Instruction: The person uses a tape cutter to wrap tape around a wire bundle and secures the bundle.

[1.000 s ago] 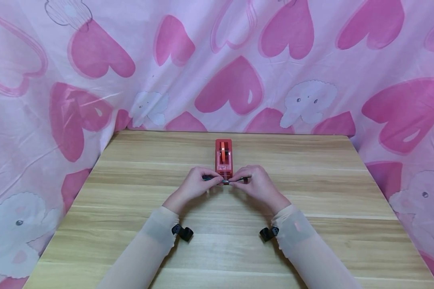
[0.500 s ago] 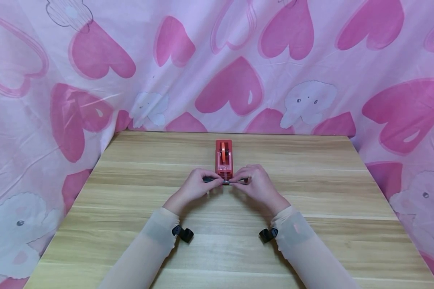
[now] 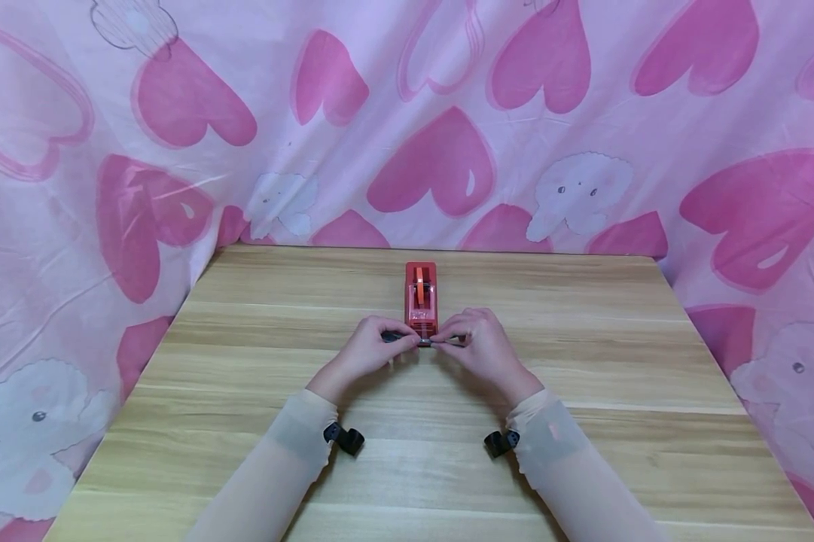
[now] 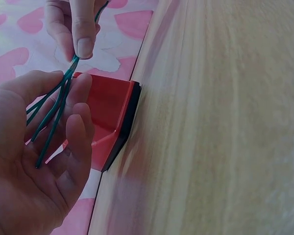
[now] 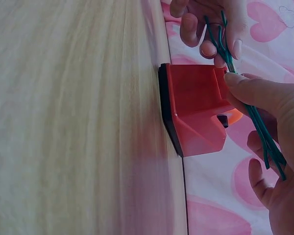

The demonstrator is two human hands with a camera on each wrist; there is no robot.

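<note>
At the near end of a red tape dispenser point(image 3: 421, 312) with an orange roll core, both hands hold a bundle of thin green wires point(image 4: 53, 113). My left hand point(image 3: 368, 348) pinches one side of it between thumb and forefinger, its other fingers loosely bent under the splayed ends. From the other side my right hand point(image 3: 480, 342) pinches the bundle; loose ends of the green wires point(image 5: 259, 126) fan out across that palm. The fingertips of both hands almost meet, and a short shiny stretch shows between them. The dispenser's cutting edge is mostly hidden behind the fingers.
A wood-grain table point(image 3: 407, 482) lies under the hands and the dispenser. Behind and on both sides hangs a pink curtain point(image 3: 407, 135) with hearts. A black wrist camera point(image 3: 344, 438) sits on the left sleeve, another black camera point(image 3: 501, 443) on the right.
Both hands stay at the dispenser's near end with the green wires between them. Fingers and wrists have shifted only very slightly.
</note>
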